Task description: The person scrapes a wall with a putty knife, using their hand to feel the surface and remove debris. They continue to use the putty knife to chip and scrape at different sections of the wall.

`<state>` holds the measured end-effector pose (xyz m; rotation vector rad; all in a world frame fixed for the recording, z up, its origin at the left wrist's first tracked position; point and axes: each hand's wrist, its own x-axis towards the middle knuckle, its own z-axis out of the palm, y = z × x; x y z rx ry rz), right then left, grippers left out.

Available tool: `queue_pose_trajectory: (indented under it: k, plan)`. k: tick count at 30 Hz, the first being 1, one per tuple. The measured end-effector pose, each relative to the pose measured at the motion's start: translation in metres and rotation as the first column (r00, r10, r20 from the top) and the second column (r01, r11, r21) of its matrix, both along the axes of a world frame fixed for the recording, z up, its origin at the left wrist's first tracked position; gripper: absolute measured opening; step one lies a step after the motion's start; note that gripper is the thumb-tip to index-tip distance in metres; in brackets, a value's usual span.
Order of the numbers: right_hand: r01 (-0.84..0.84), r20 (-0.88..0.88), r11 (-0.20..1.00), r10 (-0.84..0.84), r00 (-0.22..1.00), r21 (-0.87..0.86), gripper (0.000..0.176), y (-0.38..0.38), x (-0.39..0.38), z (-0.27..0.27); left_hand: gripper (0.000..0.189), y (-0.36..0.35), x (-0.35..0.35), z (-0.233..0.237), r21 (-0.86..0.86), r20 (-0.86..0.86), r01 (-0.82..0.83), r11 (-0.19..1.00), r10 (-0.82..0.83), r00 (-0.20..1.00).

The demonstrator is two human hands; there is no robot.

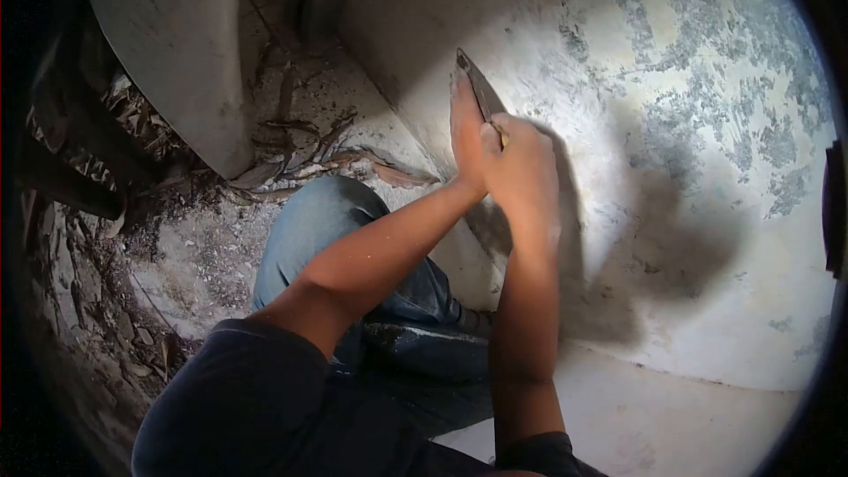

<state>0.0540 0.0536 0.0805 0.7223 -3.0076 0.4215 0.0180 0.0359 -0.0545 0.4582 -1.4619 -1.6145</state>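
Note:
My right hand (523, 168) is wrapped round the handle side of a flat metal trowel (481, 95), which I see nearly edge-on. Its dark, narrow tip points up and away from me. Along the trowel's left side lies my left hand (465, 128), fingers stretched out flat and touching the blade, its thumb close to my right hand. Both hands are in front of a white wall (618, 185) with rough grey patches. Most of the handle is hidden in my right hand.
My bent knee in jeans (322, 212) is below my left forearm. A pale smooth panel (177, 44) stands at the upper left. Dry leaves (380, 168) and crumbled debris (194, 256) litter the floor. A dark object (833, 210) is at the right edge.

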Motion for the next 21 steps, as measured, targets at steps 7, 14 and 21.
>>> queue_pose_trajectory:
  k: [7, 14, 21]
  plan:
    - [0.066, 0.039, 0.989, -0.072, 0.997, 0.131, 0.027, -0.005, -0.004, 0.007, 0.077, -0.002, -0.005, 0.002, -0.028, 0.034, -0.023, 0.999, 0.024, 0.999]
    - [0.048, 0.007, 0.996, -0.049, 0.999, 0.073, 0.028, -0.004, -0.005, -0.001, 0.083, -0.007, -0.004, -0.010, -0.021, 0.060, 0.065, 0.998, -0.063, 0.996]
    - [0.039, -0.065, 0.980, -0.026, 0.998, 0.196, 0.031, -0.014, 0.004, 0.003, 0.081, -0.005, 0.004, -0.001, 0.193, -0.028, 0.181, 0.964, -0.179, 0.983]
